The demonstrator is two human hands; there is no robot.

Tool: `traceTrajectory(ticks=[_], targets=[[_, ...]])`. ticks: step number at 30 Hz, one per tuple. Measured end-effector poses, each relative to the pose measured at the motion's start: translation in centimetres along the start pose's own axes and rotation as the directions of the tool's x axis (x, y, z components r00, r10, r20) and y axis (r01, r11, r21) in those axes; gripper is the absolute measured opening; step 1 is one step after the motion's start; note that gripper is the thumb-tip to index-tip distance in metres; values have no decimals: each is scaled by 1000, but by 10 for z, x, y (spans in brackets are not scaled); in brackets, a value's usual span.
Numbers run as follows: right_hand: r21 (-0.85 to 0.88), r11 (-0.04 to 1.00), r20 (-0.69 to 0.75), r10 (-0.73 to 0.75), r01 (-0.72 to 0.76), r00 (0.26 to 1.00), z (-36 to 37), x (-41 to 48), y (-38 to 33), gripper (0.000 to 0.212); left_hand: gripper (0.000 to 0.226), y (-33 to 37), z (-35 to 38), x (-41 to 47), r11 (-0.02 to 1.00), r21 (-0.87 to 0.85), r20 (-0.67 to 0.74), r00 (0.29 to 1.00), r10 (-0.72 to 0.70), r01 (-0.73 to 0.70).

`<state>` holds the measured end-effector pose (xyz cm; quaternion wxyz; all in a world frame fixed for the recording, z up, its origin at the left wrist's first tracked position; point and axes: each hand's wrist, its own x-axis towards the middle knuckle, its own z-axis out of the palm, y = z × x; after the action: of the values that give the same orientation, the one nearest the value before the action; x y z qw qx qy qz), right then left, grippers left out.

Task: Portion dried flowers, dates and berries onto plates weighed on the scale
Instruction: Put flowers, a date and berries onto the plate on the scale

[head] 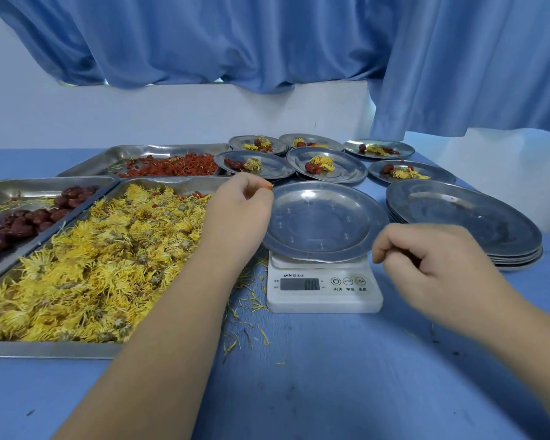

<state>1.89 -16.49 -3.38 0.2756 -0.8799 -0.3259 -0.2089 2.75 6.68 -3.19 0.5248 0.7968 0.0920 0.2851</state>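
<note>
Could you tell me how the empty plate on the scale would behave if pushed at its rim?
Likely tips or slides: the plate is wider than the platform of the scale. It looks thin, shiny metal, so probably light, stiff and slippery.

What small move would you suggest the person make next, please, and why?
Probably shift the left hand slightly right and drop the small orange piece it pinches onto the plate on the scale: that plate is bare, and the hand is at its left rim.
</note>
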Motion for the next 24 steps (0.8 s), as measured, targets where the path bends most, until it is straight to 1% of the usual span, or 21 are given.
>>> traceTrajectory(ticks=[5,7,9,10,11,12,14,15,18,20,22,24], targets=[[33,999,-122,13,-9,992,20,21,-7,17,17,2,1,-2,999,50,25,1000,11,-12],[94,993,-157,79,-65,984,25,36,-11,20,17,3,0,-3,998,58,26,999,25,-26],[194,972,-234,178,-134,956,29,46,-12,21,16,3,-1,-3,995,80,21,999,50,-52],[222,963,-277,213,-154,937,31,47,-13,22,16,2,-1,-4,992,104,18,998,64,-65],[211,965,-300,216,-156,929,34,45,-13,22,15,2,-2,-4,988,133,17,997,81,-82],[170,975,-295,190,-144,936,36,41,-14,22,15,3,-3,-4,982,162,20,995,99,-101],[83,992,-238,112,-94,965,41,29,-15,19,16,6,-6,-4,973,189,46,991,124,-131],[65,996,-204,79,-67,976,43,23,-15,19,16,8,-10,-5,972,187,53,989,135,-143],[81,996,-144,-12,24,989,43,19,-16,22,17,10,-28,-9,977,127,3,985,174,-173],[108,993,-139,-30,45,990,43,20,-17,22,19,8,-47,-13,976,120,4,983,184,-184],[122,991,-127,-36,51,991,43,21,-19,22,21,6,-72,-16,953,230,59,980,189,-198],[123,990,-108,-55,68,993,44,20,-22,22,16,3,-105,-15,907,373,119,980,161,-195]])
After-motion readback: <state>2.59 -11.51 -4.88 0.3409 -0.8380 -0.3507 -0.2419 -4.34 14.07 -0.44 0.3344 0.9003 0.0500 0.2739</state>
